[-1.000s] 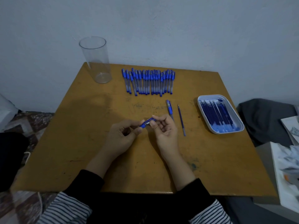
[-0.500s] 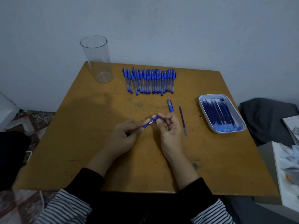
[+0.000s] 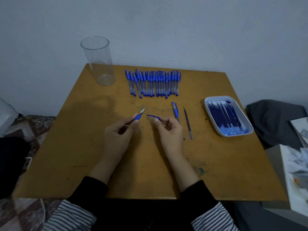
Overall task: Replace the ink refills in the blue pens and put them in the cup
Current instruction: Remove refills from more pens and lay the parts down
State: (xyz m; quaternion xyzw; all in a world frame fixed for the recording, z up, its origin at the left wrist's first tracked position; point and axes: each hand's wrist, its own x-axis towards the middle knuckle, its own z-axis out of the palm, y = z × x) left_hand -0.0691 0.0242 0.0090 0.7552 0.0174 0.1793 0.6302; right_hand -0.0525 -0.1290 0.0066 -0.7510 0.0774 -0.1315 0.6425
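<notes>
My left hand pinches a blue grip piece with a metal tip, pointing up and away. My right hand grips a thin blue refill whose end sticks out to the left; a blue end shows below the hand. The two parts are a small gap apart. A blue pen cap and a loose refill lie right of my right hand. A row of several blue pens lies at the back. The clear cup stands upright at the back left corner with nothing in it.
A white tray with several blue refills sits at the table's right side. The table is yellow-brown wood against a wall. Papers and a dark cloth lie off its right edge.
My hands have pulled apart: the tip piece came away in my left hand, and the thin refill now shows bare from my right hand.
</notes>
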